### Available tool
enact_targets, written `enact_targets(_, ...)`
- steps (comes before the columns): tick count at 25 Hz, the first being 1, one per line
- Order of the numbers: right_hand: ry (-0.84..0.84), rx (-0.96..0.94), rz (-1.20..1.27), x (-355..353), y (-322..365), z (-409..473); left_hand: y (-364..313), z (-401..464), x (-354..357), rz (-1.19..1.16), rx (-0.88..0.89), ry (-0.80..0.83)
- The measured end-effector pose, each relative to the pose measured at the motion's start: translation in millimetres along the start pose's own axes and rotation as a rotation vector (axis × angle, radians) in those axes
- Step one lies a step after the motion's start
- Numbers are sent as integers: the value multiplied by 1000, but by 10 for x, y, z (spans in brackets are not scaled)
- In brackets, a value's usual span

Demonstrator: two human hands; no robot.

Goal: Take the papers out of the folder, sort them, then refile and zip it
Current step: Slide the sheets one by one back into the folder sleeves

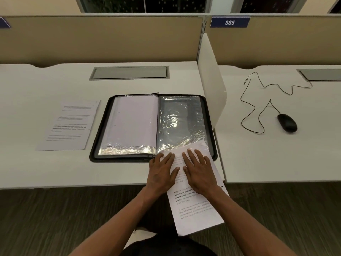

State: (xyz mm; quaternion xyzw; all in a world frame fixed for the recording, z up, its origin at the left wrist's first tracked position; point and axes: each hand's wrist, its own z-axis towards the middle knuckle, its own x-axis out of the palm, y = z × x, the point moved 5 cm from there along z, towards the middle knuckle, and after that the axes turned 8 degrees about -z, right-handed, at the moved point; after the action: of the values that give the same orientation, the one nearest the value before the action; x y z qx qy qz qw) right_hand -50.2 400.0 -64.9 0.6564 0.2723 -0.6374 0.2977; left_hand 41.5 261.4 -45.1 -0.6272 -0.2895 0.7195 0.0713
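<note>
Head view: I see my left hand [162,174] and right hand [200,171] lying flat, fingers straight, on a printed sheet [195,204] overhanging the surface [55,172] edge, its top tucked into the open folder [153,126]'s right sleeve. Another sheet [69,126] lies left of the folder.

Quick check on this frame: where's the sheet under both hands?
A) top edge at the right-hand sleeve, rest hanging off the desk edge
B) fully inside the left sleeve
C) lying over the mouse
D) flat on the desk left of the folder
A: the printed sheet has its top at the bottom of the right-hand sleeve of the open folder, both the left hand and the right hand lie flat on it, and its lower part overhangs the desk.
</note>
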Motion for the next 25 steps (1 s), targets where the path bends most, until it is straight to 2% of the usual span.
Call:
enact_targets(5,-16,120,-23,-17,17,-48,12,23,1,-28,11,20)
enact_targets(10,-9,46,37,68,11,13,16,73,60,22,69,45)
enact_targets(15,3,59,53,84,-33,16,17,56,94,60,38,97)
enact_targets(22,5,88,60,53,-67,49,30,-10,160,88,-19,57)
enact_targets(25,38,71,84,56,-81,54,33,-17,193,83,-50,98)
